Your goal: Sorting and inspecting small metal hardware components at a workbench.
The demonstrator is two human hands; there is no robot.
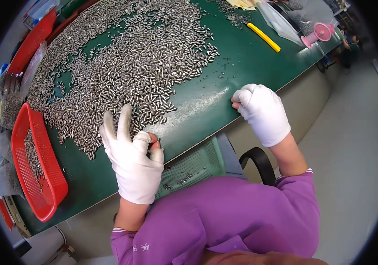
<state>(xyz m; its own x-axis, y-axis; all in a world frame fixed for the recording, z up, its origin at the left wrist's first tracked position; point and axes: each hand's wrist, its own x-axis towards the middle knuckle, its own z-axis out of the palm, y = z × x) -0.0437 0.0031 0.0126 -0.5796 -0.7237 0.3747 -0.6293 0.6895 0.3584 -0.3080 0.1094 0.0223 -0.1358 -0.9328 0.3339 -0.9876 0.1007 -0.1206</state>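
A wide heap of small shiny metal pins [144, 62] is spread over the green tabletop [246, 62]. At the near edge of this heap is my left hand [133, 163], in a white glove with bare fingertips at the thumb and forefinger. Two of its fingers stretch over the pins, while the thumb and forefinger are curled together; whatever they pinch is too small to name. My right hand [264, 115], gloved the same way, hovers by the table's front edge with its fingers curled in. What it holds, if anything, is hidden.
A green mesh basket [217, 154] with a few pins sits below the table edge at my lap. On the left stands a red basket [49, 168] holding more pins. A yellow-handled tool [264, 37] and a pink handheld fan [321, 33] lie at the far right.
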